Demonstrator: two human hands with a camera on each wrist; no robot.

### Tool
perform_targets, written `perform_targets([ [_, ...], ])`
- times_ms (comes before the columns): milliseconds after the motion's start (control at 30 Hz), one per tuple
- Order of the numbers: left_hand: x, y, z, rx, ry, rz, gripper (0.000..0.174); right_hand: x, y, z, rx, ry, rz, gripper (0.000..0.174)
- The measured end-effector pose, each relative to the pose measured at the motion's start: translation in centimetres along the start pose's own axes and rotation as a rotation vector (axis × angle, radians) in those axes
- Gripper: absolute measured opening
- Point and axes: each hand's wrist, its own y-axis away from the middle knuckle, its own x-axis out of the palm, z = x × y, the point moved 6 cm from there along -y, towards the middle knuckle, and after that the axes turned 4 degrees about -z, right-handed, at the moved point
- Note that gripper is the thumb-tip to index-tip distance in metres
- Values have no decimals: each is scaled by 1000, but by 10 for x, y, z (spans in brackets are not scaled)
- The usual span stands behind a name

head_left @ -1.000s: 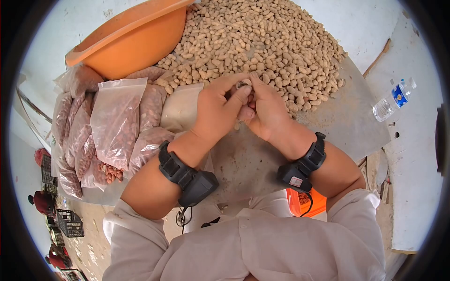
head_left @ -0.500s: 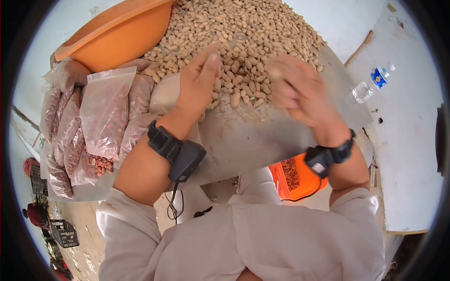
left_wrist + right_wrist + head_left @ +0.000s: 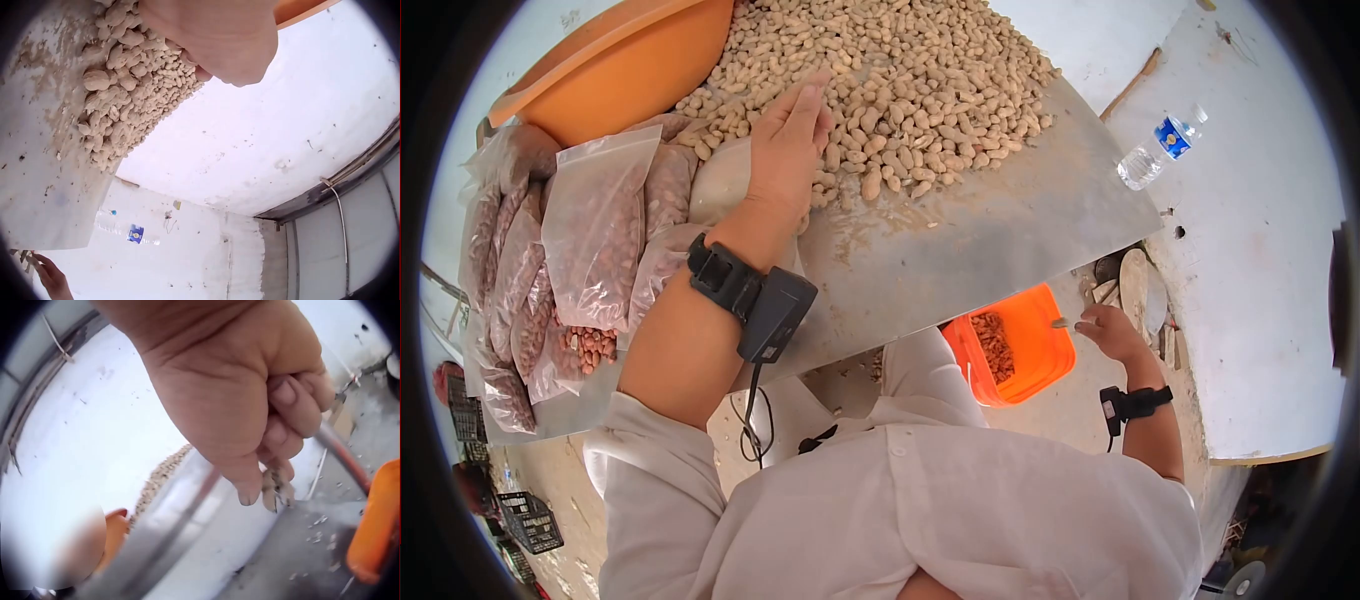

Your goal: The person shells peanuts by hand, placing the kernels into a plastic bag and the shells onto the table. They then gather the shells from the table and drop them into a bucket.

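In the head view my left hand (image 3: 788,150) is over the near left part of a heap of unshelled peanuts (image 3: 940,90). Its thumb lies along the bent fingers; the palm side is hidden, so I cannot tell whether anything is in it. My right hand (image 3: 1112,332) is past the table's front edge, right of an orange bucket (image 3: 1050,340) that has reddish-brown kernels in it. In the right wrist view, thumb and fingertips pinch a small pale piece with dark spots (image 3: 276,487), which looks like peanut shell.
Bags of red peanut kernels (image 3: 600,240) are piled at the table's left, beside a large orange basin (image 3: 620,75). Bare metal tabletop (image 3: 920,270) lies before the heap. A plastic water bottle (image 3: 1160,150) is at the right. Black crates (image 3: 530,520) stand on the floor at far left.
Both hands were together over the peanuts, then came apart. My right hand has swung right and down beyond the table edge, beside the bucket. The left has stayed over the heap.
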Motion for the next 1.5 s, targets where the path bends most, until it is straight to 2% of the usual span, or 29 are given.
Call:
perform_targets([
  [100,2,-1,5,-64,45,34,33,-9,-4,22,-56,-154,183,15],
  [200,7,2,17,-256,98,159,38,-56,-8,109,-289,-401,221,14],
  [267,13,7,26,-409,121,266,42,-88,-20,170,-425,-422,191,13],
  [333,18,12,33,-554,136,364,46,-112,-35,238,-637,-247,26,16],
  [400,21,16,35,-638,193,429,50,-115,-57,299,-1029,-222,-165,14],
  [433,21,19,35,-679,221,458,52,-110,-66,326,-1072,-206,-149,15],
  [467,22,20,30,-687,280,408,50,-103,-72,351,-1115,-193,-135,17],
  [533,28,25,18,-706,394,307,47,-82,-86,381,-990,-240,6,18],
  [633,18,9,27,-684,617,130,40,-80,-94,399,-854,-248,48,16],
  [733,-1,-2,35,-568,661,54,34,-90,-98,395,-955,-145,-112,10],
  [833,-17,-7,31,-407,633,-109,36,-57,-105,376,-993,74,-58,9],
  [933,-16,-7,29,-406,609,-181,34,-25,-88,363,-1203,198,-33,18],
  [1033,-16,-8,30,-391,596,-148,32,-8,-90,363,-1178,262,-8,21],
  [1133,-16,-7,29,-412,590,-193,29,-12,-93,364,-1200,260,-49,20],
  [1233,-15,-5,26,-415,600,-218,23,-45,-92,372,-1328,43,-309,16],
  [1333,-14,-8,25,-379,584,-153,17,-71,-113,368,-933,-606,-119,13],
  [1433,-10,-7,21,-319,564,-125,18,-69,-127,365,-758,-1255,83,14],
  [1467,-9,-6,20,-300,566,-105,19,-63,-129,367,-772,-1484,174,16],
  [1500,-7,-6,18,-280,566,-87,21,-58,-130,369,-761,-1545,196,16],
])
